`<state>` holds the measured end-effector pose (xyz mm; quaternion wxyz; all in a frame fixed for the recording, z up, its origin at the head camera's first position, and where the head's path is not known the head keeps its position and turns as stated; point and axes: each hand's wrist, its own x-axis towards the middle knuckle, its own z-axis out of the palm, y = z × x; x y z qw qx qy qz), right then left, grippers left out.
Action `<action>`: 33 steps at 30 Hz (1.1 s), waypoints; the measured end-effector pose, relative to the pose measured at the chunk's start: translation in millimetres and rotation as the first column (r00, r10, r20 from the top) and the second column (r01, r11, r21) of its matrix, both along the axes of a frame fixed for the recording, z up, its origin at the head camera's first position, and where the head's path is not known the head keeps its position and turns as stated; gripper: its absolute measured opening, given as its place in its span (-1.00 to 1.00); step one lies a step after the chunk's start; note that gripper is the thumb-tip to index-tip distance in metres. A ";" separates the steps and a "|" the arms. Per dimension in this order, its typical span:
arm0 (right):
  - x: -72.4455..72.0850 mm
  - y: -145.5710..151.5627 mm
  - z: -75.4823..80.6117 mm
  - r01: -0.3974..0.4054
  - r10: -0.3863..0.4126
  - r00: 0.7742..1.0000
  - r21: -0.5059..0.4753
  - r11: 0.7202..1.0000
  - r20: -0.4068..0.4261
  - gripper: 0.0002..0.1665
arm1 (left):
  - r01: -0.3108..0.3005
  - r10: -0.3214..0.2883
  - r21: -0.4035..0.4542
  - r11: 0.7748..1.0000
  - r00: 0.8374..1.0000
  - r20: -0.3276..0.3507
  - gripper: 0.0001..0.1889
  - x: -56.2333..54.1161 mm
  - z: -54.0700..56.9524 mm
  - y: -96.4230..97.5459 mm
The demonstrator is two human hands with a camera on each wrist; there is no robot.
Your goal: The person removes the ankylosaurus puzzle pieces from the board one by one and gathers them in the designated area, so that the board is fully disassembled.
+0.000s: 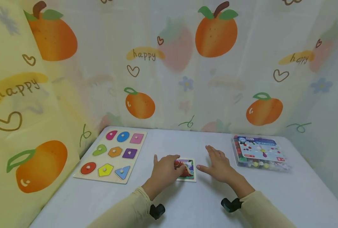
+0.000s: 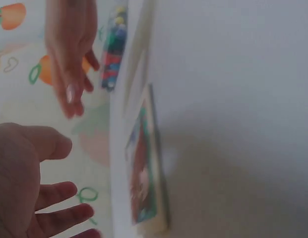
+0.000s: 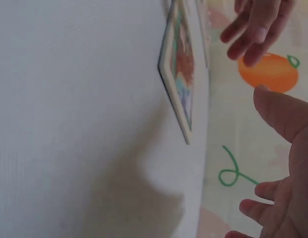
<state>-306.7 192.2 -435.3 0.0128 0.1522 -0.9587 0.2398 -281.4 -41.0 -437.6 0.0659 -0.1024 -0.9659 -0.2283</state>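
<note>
A small square picture puzzle (image 1: 189, 170) with a pale frame and a reddish-brown figure lies flat at the middle of the table. My left hand (image 1: 165, 168) hovers over its left side and hides part of the picture in the head view; the fingers are spread and hold nothing. To the right of the puzzle my right hand (image 1: 218, 165) is raised, fingers extended, thumb apart, with nothing in it. In the left wrist view the puzzle (image 2: 144, 173) lies below the left hand (image 2: 30, 183). The right wrist view shows the puzzle (image 3: 181, 69) apart from the right hand (image 3: 282, 163).
At the left lies a wooden peg board (image 1: 118, 175) with several coloured knobbed shapes. A clear plastic box (image 1: 261, 153) of colourful small pieces stands at the back right. A fruit-printed curtain (image 1: 169, 82) hangs behind the white table (image 1: 197, 209) and along its sides.
</note>
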 end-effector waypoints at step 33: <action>-39.7 -26.1 -35.5 -0.027 0.026 0.999 -0.023 0.999 -0.024 -0.67 | 0.011 -0.008 -0.203 0.979 1.000 0.019 -0.44 -0.3 -37.6 41.7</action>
